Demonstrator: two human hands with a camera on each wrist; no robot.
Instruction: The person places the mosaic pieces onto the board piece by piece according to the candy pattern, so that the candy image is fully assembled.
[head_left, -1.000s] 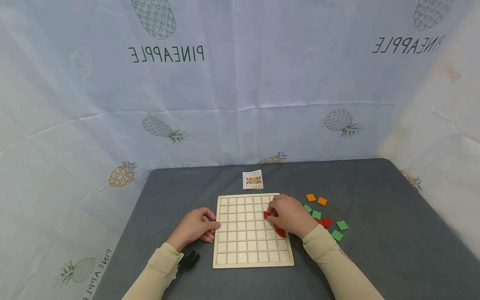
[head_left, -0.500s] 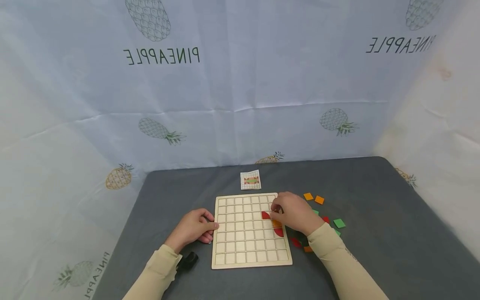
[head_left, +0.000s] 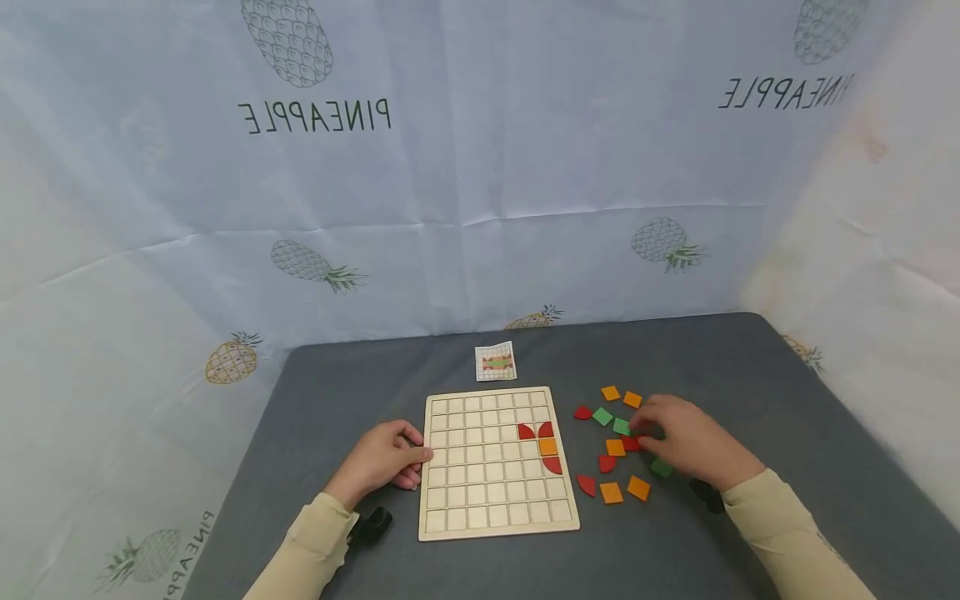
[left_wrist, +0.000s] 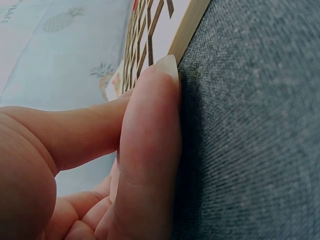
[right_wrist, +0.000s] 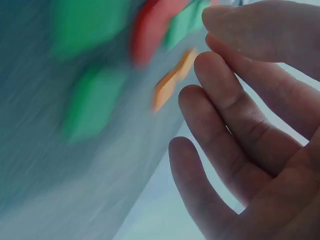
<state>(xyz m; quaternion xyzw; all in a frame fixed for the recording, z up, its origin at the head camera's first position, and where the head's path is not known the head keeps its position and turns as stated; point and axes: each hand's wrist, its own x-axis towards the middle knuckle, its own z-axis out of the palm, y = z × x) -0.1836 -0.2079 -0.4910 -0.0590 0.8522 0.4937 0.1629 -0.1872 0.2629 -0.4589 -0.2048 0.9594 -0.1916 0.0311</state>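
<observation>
A light wooden grid board [head_left: 486,483] lies flat on the table. My left hand [head_left: 378,462] rests at its left edge, thumb touching the rim; in the left wrist view the thumb [left_wrist: 150,130] meets the side of the board [left_wrist: 192,22]. On the board's right side sit an orange square [head_left: 548,447] and red quarter-round tiles [head_left: 552,465]. My right hand [head_left: 693,442] hovers over loose tiles right of the board, fingers apart and holding nothing visible. Nearest it are a red tile [head_left: 631,443] and a green tile [head_left: 622,427]. Tiles look blurred in the right wrist view.
Several orange, red and green tiles lie scattered right of the board, including an orange square [head_left: 611,492]. A small pattern card [head_left: 496,362] lies behind the board. A pineapple-print cloth [head_left: 450,167] hangs beyond the grey table [head_left: 360,367].
My right hand has left the board's upper right part and moved right over the loose tiles. A red quarter-round it covered now shows above the orange square. My left hand stays at the edge.
</observation>
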